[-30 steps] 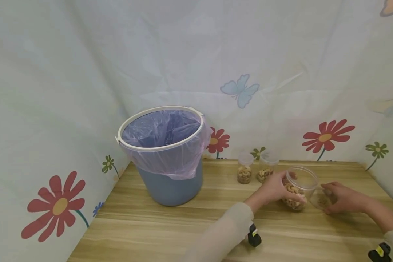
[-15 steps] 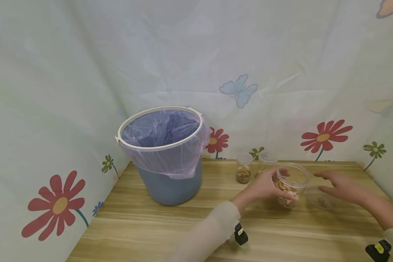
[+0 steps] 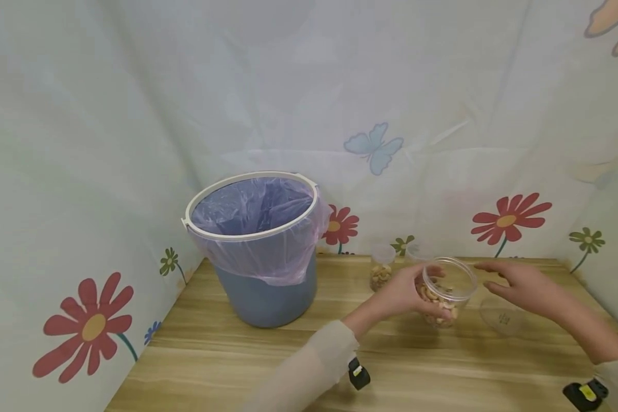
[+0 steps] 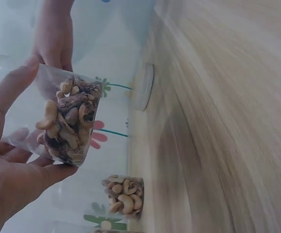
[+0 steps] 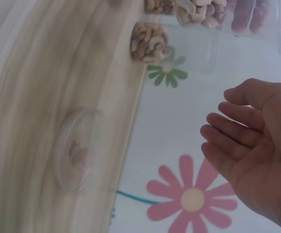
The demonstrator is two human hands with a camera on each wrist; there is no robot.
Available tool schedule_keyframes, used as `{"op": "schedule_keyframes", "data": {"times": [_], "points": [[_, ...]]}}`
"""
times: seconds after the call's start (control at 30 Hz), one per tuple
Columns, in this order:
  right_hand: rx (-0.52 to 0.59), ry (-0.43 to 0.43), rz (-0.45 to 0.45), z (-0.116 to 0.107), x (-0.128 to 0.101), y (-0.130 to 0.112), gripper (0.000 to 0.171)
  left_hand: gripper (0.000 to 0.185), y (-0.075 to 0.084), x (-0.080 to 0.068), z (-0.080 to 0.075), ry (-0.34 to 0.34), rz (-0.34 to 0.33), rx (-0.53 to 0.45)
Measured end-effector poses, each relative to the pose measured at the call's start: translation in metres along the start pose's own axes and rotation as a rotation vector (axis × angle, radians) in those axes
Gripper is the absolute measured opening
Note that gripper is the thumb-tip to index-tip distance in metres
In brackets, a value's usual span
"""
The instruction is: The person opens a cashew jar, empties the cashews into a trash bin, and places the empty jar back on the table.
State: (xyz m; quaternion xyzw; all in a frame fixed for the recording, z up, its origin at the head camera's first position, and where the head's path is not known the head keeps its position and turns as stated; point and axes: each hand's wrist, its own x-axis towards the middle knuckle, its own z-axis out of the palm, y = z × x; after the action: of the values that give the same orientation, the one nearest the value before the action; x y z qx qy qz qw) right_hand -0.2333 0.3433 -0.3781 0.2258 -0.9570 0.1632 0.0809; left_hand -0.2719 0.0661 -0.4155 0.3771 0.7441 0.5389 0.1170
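Note:
My left hand (image 3: 399, 294) grips a clear plastic jar (image 4: 50, 116) from its side, fingers and thumb curled round it. The jar is partly filled with cashews (image 4: 70, 124) and other darker nuts, and its round mouth is uncovered. In the head view it is tilted a little, raised off the wooden table. To its right my right hand (image 3: 530, 286) hovers with loosely spread fingers and an empty palm (image 5: 264, 170). A clear round lid (image 3: 502, 317) lies on the table below the right hand.
Two smaller clear jars with cashews stand at the back, one (image 3: 381, 269) left of the other (image 3: 419, 252), which the left hand partly hides. A blue bin (image 3: 268, 297) with a pink liner stands on the left. A flowered curtain (image 3: 417, 68) closes off the back.
My left hand has moved the jar left and lifted it slightly. My right hand has let go of the lid and risen, its fingers opening; the lid stays on the table.

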Motion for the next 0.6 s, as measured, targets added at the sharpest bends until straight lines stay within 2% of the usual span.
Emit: {"op": "schedule_keyframes", "data": {"times": [0.3, 0.6], "points": [[0.023, -0.005, -0.017, -0.008, 0.011, -0.026, 0.042, 0.080, 0.014, -0.023, -0.021, 0.042, -0.011, 0.028], [0.082, 0.024, -0.068, -0.012, 0.028, -0.044, 0.038, 0.083, 0.040, -0.043, -0.047, 0.063, 0.006, 0.112]]}}
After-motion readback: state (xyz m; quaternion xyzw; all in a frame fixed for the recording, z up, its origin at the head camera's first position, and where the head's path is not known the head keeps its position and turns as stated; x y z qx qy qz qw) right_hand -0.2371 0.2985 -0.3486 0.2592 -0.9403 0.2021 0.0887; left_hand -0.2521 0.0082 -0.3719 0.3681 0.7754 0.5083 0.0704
